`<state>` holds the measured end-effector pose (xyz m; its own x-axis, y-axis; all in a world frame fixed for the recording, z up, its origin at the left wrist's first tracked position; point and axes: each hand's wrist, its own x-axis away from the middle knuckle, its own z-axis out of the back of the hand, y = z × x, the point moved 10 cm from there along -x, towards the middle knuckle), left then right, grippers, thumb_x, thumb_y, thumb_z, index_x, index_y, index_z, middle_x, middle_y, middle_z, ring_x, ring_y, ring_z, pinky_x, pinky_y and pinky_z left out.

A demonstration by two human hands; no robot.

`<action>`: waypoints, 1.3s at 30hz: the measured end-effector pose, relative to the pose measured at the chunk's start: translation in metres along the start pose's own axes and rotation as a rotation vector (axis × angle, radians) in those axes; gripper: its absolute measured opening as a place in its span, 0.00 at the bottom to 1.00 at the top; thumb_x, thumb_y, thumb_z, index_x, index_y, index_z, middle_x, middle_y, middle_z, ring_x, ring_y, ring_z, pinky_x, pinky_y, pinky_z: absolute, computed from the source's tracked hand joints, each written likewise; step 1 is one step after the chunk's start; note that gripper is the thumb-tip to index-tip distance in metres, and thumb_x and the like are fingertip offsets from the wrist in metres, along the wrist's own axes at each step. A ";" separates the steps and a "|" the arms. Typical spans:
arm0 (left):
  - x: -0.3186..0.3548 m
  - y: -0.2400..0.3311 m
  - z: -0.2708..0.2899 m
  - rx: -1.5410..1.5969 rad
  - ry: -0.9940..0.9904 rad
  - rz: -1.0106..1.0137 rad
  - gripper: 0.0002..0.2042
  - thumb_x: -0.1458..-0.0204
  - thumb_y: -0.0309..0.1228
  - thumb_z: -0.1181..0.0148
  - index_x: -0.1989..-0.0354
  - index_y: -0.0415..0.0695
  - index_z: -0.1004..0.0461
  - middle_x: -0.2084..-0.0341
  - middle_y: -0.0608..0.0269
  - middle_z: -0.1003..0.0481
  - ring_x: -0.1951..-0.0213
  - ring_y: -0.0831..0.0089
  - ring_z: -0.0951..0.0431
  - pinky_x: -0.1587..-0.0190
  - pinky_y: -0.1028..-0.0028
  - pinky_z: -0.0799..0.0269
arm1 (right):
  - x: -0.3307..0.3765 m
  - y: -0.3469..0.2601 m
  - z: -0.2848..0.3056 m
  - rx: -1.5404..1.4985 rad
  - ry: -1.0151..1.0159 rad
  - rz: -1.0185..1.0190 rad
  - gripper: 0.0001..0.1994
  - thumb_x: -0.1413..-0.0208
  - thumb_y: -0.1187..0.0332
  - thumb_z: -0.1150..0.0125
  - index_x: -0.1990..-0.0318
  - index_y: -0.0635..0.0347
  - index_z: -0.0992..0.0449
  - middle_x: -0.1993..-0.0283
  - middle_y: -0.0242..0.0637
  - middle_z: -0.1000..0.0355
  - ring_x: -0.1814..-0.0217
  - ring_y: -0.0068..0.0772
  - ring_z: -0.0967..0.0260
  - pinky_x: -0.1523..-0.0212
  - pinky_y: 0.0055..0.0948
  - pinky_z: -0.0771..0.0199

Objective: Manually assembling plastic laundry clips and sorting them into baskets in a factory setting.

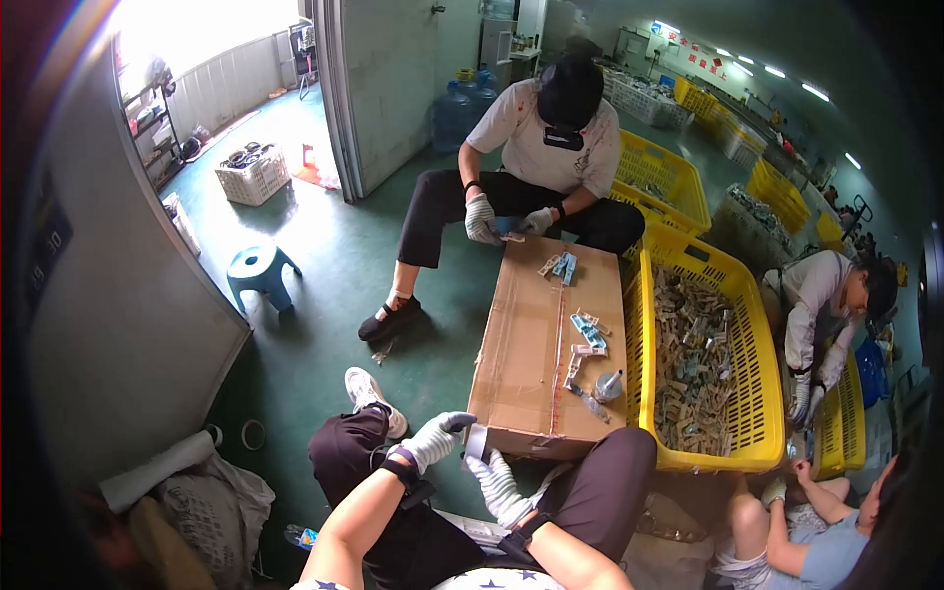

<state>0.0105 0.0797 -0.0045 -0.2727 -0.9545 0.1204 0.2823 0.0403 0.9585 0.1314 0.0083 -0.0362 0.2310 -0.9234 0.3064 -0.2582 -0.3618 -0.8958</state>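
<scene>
In front of my knees, at the near left corner of a cardboard box (521,334), both my gloved hands close around a small white piece (477,442). My left hand (431,442) has its fingertips at the upper end, and my right hand (501,488) grips from below. What exactly the piece is cannot be made out. On the box top lie light blue clips (588,330) and beige clips (584,352), some in a short row. A small grey bottle with a pointed nozzle (609,384) stands near the right edge.
Right of the box, a yellow crate (757,383) is heaped with clips. Across from me sits a gloved person (560,138) handling something small. Two more people work at right. A blue stool (261,273) stands left; sacks (216,511) and a tape roll (253,434) lie lower left.
</scene>
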 end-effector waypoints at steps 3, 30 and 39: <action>0.010 0.005 -0.004 0.009 -0.088 -0.055 0.25 0.53 0.14 0.50 0.45 0.44 0.29 0.56 0.57 0.24 0.55 0.67 0.26 0.50 0.74 0.32 | 0.000 -0.003 0.000 0.043 0.010 0.001 0.17 0.41 0.69 0.41 0.46 0.59 0.33 0.54 0.28 0.31 0.53 0.21 0.36 0.49 0.23 0.34; 0.004 -0.025 -0.044 0.548 -0.192 0.282 0.13 0.43 0.21 0.48 0.51 0.40 0.25 0.63 0.65 0.23 0.61 0.74 0.23 0.54 0.74 0.26 | 0.020 -0.006 -0.022 0.004 -0.233 -0.099 0.20 0.43 0.73 0.41 0.43 0.66 0.34 0.48 0.36 0.30 0.47 0.28 0.34 0.44 0.28 0.34; -0.005 -0.040 -0.040 0.538 -0.092 0.349 0.17 0.50 0.15 0.40 0.53 0.46 0.23 0.61 0.69 0.23 0.61 0.77 0.25 0.57 0.75 0.26 | 0.089 -0.157 0.067 0.363 0.003 0.356 0.25 0.44 0.75 0.40 0.39 0.62 0.39 0.46 0.40 0.32 0.45 0.30 0.33 0.46 0.28 0.31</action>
<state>0.0368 0.0710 -0.0539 -0.3327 -0.8301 0.4475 -0.1252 0.5093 0.8515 0.2550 -0.0082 0.1097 0.1850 -0.9820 -0.0380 0.0225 0.0429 -0.9988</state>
